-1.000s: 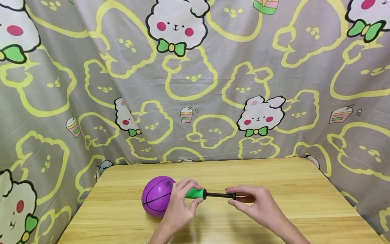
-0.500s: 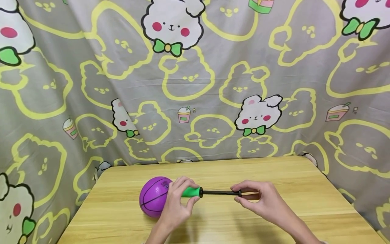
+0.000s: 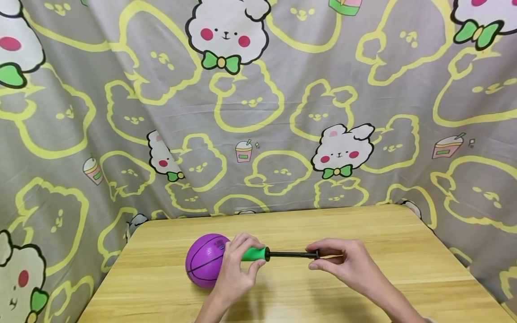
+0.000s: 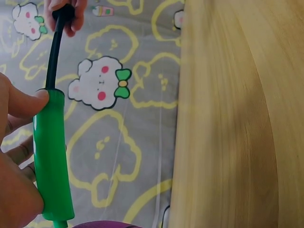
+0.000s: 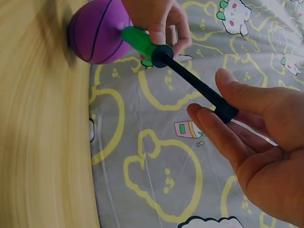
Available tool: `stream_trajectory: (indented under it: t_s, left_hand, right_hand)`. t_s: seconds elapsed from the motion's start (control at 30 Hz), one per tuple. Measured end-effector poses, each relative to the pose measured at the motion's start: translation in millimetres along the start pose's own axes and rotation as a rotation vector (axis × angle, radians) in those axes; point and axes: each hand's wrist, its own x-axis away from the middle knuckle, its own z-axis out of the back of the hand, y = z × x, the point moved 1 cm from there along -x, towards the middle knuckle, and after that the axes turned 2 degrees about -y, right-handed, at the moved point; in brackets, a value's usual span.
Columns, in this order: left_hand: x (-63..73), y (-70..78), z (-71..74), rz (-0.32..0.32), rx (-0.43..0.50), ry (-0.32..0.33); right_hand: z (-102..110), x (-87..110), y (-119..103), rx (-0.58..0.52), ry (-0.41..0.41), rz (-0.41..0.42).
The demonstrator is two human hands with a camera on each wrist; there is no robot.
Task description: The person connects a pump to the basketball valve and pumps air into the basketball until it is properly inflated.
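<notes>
In the head view, a purple basketball (image 3: 203, 264) sits on the table beside my left hand (image 3: 236, 269). That hand grips the green barrel (image 4: 51, 152) of a small ball pump, thumb on one side and fingers on the other. A black rod (image 3: 291, 254) extends from the barrel toward the right. My right hand (image 3: 351, 264) holds the black end handle (image 5: 225, 111) of the rod between thumb and fingers. The barrel's left end points at the ball and is hidden behind the left hand in the head view; the right wrist view shows it close against the ball (image 5: 95, 33).
A wooden table (image 3: 323, 287) lies under the hands and the ball. Behind it and at both sides hangs a grey curtain (image 3: 274, 121) with yellow outlines and white cartoon animals.
Over the past second, my right hand has moved right and drawn the rod farther out of the barrel. In the latest half second the rod's length barely differs. The left hand keeps its grip.
</notes>
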Motion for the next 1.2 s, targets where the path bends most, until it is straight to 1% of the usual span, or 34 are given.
stream_trajectory:
  t_s: [0.2,0.3,0.53,0.73,0.87,1.0,1.1,1.2]
  left_hand:
    - [1.2,2.7,-4.8,-0.020,-0.014,-0.007]
    - [1.6,4.3,-7.4,-0.011,-0.012,-0.013]
    - [3.3,6.1,-13.2,-0.029,-0.008,-0.002]
    - [5.6,10.1,-18.7,-0.021,-0.001,-0.021]
    - [7.2,13.4,-19.6,-0.013,-0.007,-0.018]
    - [8.8,15.4,-23.2,-0.009,0.007,-0.013]
    - [10.1,16.6,-27.8,-0.017,0.011,-0.026]
    - [11.3,17.2,-30.9,-0.013,0.014,-0.048]
  right_hand:
    - [-7.5,-0.3,3.1,-0.010,0.021,0.006]
    - [-12.0,0.0,6.3,-0.015,0.027,0.011]
    - [-25.0,-0.7,13.0,-0.004,0.009,0.014]
    - [-35.9,-0.7,17.2,0.008,0.021,0.048]
    - [-44.0,-1.8,19.3,-0.014,0.022,0.065]
    - [-51.2,-2.4,21.2,-0.029,0.026,0.092]
    - [-56.3,-1.4,22.3,-0.008,0.033,0.119]
    - [-60.5,-0.5,23.1,0.028,0.042,0.143]
